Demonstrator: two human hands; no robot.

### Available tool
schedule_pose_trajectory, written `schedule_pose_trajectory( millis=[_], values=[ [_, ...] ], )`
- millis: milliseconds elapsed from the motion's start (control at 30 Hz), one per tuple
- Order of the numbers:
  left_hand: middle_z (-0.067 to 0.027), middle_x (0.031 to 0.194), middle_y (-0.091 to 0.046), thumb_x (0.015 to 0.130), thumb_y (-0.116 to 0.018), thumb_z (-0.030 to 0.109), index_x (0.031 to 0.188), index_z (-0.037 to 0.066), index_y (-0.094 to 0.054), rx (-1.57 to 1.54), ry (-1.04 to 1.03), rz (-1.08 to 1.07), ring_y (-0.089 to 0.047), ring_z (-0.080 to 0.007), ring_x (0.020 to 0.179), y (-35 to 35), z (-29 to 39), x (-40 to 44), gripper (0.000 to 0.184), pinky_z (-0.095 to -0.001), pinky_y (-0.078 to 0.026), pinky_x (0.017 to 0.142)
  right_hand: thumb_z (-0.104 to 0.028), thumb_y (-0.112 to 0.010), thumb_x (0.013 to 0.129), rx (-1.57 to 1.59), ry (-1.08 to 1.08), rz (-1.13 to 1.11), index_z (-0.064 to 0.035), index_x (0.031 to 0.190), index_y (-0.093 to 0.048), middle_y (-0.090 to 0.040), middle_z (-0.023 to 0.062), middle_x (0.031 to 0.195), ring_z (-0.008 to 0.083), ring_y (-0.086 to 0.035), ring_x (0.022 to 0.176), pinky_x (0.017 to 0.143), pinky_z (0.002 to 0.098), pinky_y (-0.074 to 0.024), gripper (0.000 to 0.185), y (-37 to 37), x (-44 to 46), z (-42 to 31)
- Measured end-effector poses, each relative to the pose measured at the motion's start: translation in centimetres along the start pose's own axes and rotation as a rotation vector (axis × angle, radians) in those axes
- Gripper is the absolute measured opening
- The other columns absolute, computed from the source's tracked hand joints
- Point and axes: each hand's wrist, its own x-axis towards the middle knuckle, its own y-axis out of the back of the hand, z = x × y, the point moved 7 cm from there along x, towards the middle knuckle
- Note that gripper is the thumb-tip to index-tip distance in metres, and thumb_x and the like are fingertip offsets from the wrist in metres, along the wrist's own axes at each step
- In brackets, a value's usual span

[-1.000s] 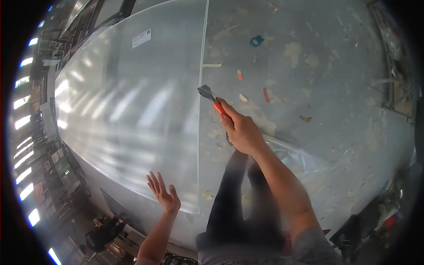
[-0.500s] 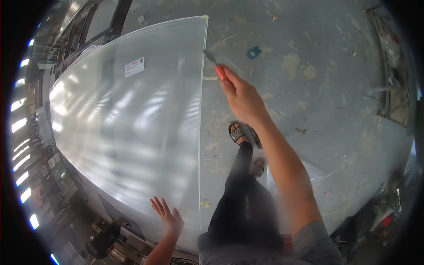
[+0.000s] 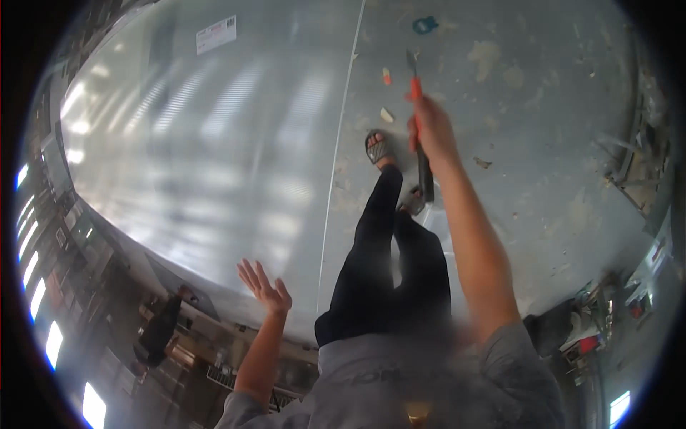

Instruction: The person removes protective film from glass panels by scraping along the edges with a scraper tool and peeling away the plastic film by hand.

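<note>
A large translucent ribbed panel fills the left, with a printed label near its top. My left hand is open, fingers spread, over the near part of the panel; I cannot tell whether it touches. In my right hand, closed around it, is a bladed hand tool with a red and black handle. Its narrow grey blade points away from me, right of the panel's straight edge and apart from it. Motion blur hides the tool's exact kind.
My sandalled feet stand on the grey floor beside the panel edge. A teal object and a few small scraps lie on the floor. Another person in dark clothes is at lower left. Racks and clutter line the right.
My right hand has drawn the tool away from the panel's edge, back and to the right. White and orange scraps now show on the floor. The view has shifted; my left hand stays open.
</note>
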Motion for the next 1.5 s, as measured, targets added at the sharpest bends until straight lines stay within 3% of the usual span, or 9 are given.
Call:
schedule_pose_trajectory(
  millis=[200, 333, 500, 633, 933, 1067, 1167, 1300, 1500],
  values=[
    [-0.0233, 0.157, -0.023, 0.098, -0.041, 0.038, 0.150, 0.006, -0.033, 0.028, -0.015, 0.046, -0.015, -0.0452, 0.147, 0.0, -0.1, 0.3, 0.061, -0.0601, -0.011, 0.116, -0.035, -0.061, 0.094, 0.302, -0.242, -0.141, -0.0047, 0.109, -0.052, -0.051, 0.0012, 0.069, 0.0113, -0.052, 0.051, 0.048, 0.0257, -0.0457, 0.035, -4.4, -12.8, 13.1],
    [-0.0202, 0.158, -0.024, 0.099, -0.040, 0.039, 0.150, 0.008, -0.034, 0.045, -0.016, 0.066, -0.016, -0.0422, 0.147, 0.2, 0.3, -0.7, 0.060, -0.0578, -0.012, 0.117, -0.016, -0.079, 0.081, 0.331, 0.119, -0.217, -0.0076, 0.102, -0.045, -0.047, 0.0006, 0.071, 0.0081, -0.051, 0.057, 0.051, 0.0257, -0.0477, 0.040, -9.6, -14.6, 8.6],
    [-0.0157, 0.159, -0.024, 0.100, -0.040, 0.040, 0.150, 0.010, -0.035, 0.043, -0.014, 0.117, -0.016, -0.0392, 0.148, 0.1, 0.9, 0.1, 0.059, -0.0554, -0.013, 0.118, -0.021, -0.084, 0.077, 0.290, 0.514, 0.085, -0.0057, 0.103, -0.050, -0.051, -0.0012, 0.072, 0.0070, -0.050, 0.055, 0.049, 0.0241, -0.0447, 0.045, -12.7, -12.8, 3.8],
    [-0.0154, 0.159, -0.026, 0.100, -0.042, 0.040, 0.149, 0.010, -0.038, 0.036, -0.023, 0.128, -0.018, -0.0391, 0.147, 0.3, 0.7, 0.0, 0.058, -0.0551, -0.014, 0.118, -0.022, -0.084, 0.077, 0.387, 0.213, -0.015, -0.0037, 0.102, -0.057, -0.056, 0.0001, 0.075, 0.0069, -0.050, 0.052, 0.047, 0.0247, -0.0440, 0.040, -12.9, -11.8, 4.1],
    [-0.0127, 0.158, -0.028, 0.098, -0.047, 0.035, 0.149, 0.015, -0.041, 0.004, -0.037, 0.171, -0.018, -0.0374, 0.148, 0.6, 0.5, -0.3, 0.055, -0.0547, -0.014, 0.118, -0.023, -0.067, 0.092, 0.515, 0.217, 0.217, -0.0024, 0.111, -0.061, -0.059, 0.0024, 0.077, 0.0090, -0.054, 0.053, 0.046, 0.0266, -0.0448, 0.029, -10.2, -12.6, 7.1],
    [-0.0129, 0.158, -0.028, 0.096, -0.051, 0.033, 0.148, 0.016, -0.041, -0.005, -0.032, 0.174, -0.018, -0.0374, 0.148, 0.5, 0.1, -0.5, 0.056, -0.0543, -0.014, 0.118, -0.026, -0.058, 0.097, -0.158, 0.593, 0.461, -0.0023, 0.115, -0.059, -0.060, 0.0037, 0.078, 0.0119, -0.054, 0.052, 0.047, 0.0279, -0.0459, 0.029, -9.5, -17.3, 6.7],
    [-0.0128, 0.158, -0.027, 0.096, -0.051, 0.032, 0.148, 0.016, -0.041, -0.019, -0.050, 0.185, -0.018, -0.0375, 0.148, 0.8, 0.2, -0.5, 0.056, -0.0540, -0.014, 0.118, -0.029, -0.057, 0.096, 0.156, 0.311, 0.066, -0.0020, 0.113, -0.057, -0.059, 0.0050, 0.074, 0.0144, -0.054, 0.051, 0.047, 0.0289, -0.0467, 0.032, -11.8, -21.9, 7.4],
    [-0.0123, 0.157, -0.031, 0.095, -0.052, 0.032, 0.147, 0.016, -0.043, -0.051, -0.048, 0.208, -0.018, -0.0380, 0.148, 1.0, 0.1, -1.0, 0.055, -0.0539, -0.013, 0.118, -0.028, -0.059, 0.095, 0.294, 0.072, -0.091, -0.0002, 0.110, -0.056, -0.057, 0.0059, 0.068, 0.0149, -0.053, 0.049, 0.047, 0.0294, -0.0470, 0.032, -14.3, -25.1, 6.9],
    [-0.0162, 0.140, -0.052, 0.098, -0.049, 0.030, 0.144, 0.010, -0.045, -0.242, -0.119, 0.290, -0.042, -0.0374, 0.135, 2.9, 0.6, -1.8, 0.050, -0.0504, -0.028, 0.113, -0.025, -0.058, 0.094, 0.351, 0.106, 0.030, 0.0010, 0.107, -0.055, -0.055, 0.0064, 0.065, 0.0148, -0.052, 0.046, 0.044, 0.0292, -0.0455, 0.030, -15.9, -23.6, 5.9]
  ],
)
